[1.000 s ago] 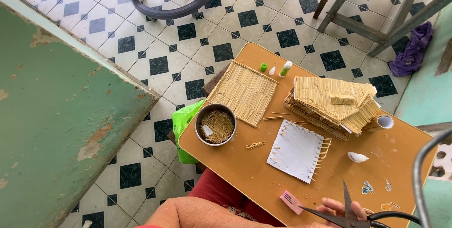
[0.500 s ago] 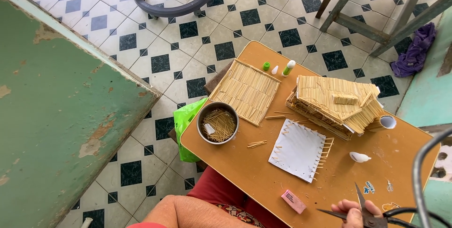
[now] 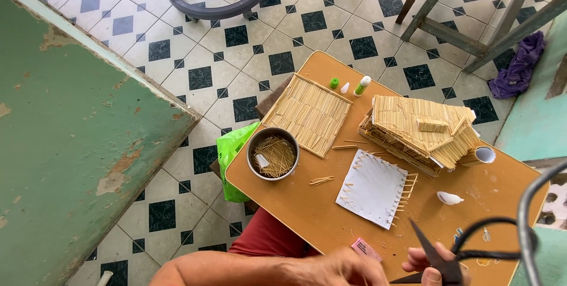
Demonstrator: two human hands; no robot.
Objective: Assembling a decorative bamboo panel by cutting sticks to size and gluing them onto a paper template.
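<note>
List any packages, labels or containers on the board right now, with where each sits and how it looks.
Glue bottle: far edge of the board, white, green collar.
Green cap: left of the bottle, beside a white tip.
Round metal tin: board's left side, holding thin sticks.
Pink flat packet: near edge, by the left hand.
Green plastic bag: hanging off the left edge.

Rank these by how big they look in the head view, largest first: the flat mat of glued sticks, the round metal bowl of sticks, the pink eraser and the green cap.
1. Flat mat of glued sticks
2. Round metal bowl of sticks
3. Pink eraser, partly hidden by a hand
4. Green cap; it lies farthest from the camera, so its gap to the eraser is unsure.
</note>
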